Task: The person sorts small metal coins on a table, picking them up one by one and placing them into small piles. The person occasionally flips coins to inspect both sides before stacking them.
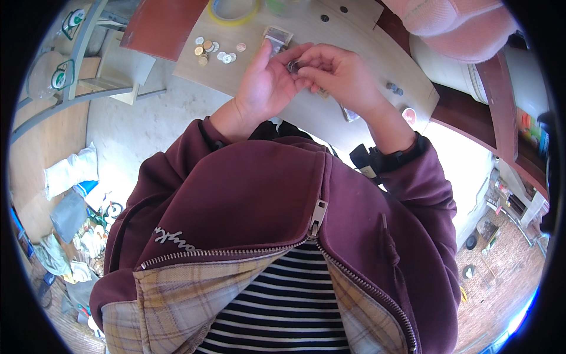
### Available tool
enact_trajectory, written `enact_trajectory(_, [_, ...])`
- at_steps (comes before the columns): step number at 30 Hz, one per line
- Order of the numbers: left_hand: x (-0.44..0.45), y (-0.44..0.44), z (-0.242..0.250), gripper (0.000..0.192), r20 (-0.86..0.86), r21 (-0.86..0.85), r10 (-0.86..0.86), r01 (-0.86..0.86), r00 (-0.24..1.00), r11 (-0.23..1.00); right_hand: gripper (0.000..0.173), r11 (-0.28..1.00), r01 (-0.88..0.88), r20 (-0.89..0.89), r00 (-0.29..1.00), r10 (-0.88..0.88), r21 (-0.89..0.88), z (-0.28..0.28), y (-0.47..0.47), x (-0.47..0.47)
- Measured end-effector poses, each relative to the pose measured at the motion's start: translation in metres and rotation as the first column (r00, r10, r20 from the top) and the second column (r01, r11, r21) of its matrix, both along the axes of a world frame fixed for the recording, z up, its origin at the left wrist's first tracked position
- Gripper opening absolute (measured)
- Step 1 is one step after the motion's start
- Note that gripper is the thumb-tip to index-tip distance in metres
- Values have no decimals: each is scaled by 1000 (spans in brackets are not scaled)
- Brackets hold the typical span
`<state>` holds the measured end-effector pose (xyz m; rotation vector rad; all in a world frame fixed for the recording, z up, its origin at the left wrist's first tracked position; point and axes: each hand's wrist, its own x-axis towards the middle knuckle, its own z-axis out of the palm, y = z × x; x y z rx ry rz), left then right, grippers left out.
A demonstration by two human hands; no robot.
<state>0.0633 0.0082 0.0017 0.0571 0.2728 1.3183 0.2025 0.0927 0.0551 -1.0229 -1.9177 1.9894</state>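
Note:
My left hand [267, 84] is turned palm up, thumb raised, with its fingers reaching under a few coins [293, 67]. My right hand [338, 73] meets it there, thumb and fingers pinching the same coins; how many is hidden. Just beyond my left fingers lies a banknote [277, 36] on the wooden table [305, 115], partly covered by the hand. Left of it, gold and silver coins [203, 49] are spread out beside several silver coins [227, 57] and one coppery coin [241, 47]. A short toppled row of coins [394, 88] lies right of my right hand.
A yellow-edged tape roll [233, 20] and two dark round pieces [325, 18] sit at the back. Near the right edge is a red-and-white round item [409, 116]. Pink fabric [446, 26] hangs over a white bucket [446, 66]. A reddish board [163, 26] adjoins the table's left.

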Motion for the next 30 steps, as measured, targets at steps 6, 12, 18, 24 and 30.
enact_trajectory(6, [8,1,10,69,-73,-154,53,-64,996,986,17,964,15,103,994,-44,266,-5,-1,1])
enact_trajectory(12, [3,-3,-3,51,-85,-306,82,-104,993,946,19,787,47,216,950,-225,615,-46,55,13])
enact_trajectory(18, [-10,-13,-26,38,-39,-243,0,-9,999,970,22,532,-189,384,878,-284,825,-105,116,1])
enact_trajectory(24, [-12,-14,-25,39,-68,-306,24,-44,997,951,20,548,-262,458,851,-257,794,-119,129,-11])
enact_trajectory(30, [-10,-9,-18,45,-95,-262,90,-112,991,959,11,946,-9,359,926,-115,324,-82,106,-8])
